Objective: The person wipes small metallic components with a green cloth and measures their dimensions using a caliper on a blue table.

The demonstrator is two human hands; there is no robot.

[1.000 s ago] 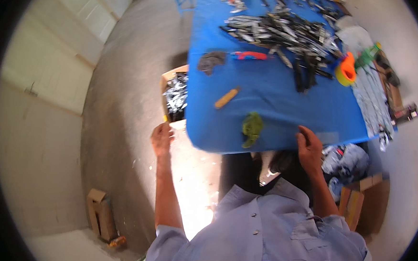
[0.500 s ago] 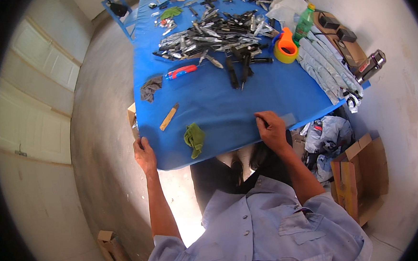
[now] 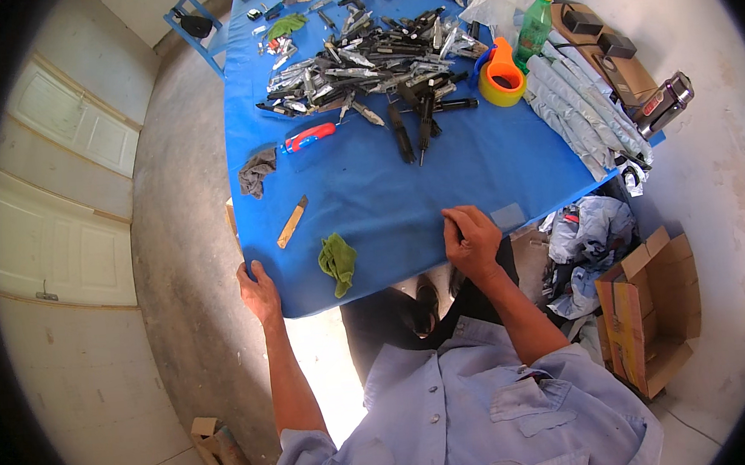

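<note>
My left hand (image 3: 260, 292) is at the near left corner of a table covered with a blue cloth (image 3: 387, 197). Its thumb lies by the top edge and the fingers wrap the side. Near the front edge, my right hand (image 3: 473, 239) rests on the cloth with curled fingers; whatever may be inside them is hidden. Between the hands lies a crumpled green rag (image 3: 338, 264). Beyond it are a flat tan strip (image 3: 292, 222), a dark grey rag (image 3: 257, 172) and a red-and-blue handled tool (image 3: 309, 137).
A large heap of black and silver metal pieces (image 3: 371, 66) covers the table's far half. On the right are an orange tape dispenser (image 3: 503, 58), a green bottle (image 3: 535, 25), silvery wrapped bundles (image 3: 565, 110) and a steel flask (image 3: 665, 102). An open cardboard box (image 3: 651, 318) stands below.
The whole view has shifted a little, so the near table edge sits slightly lower and further left. Both hands keep nearly the same places on the table.
</note>
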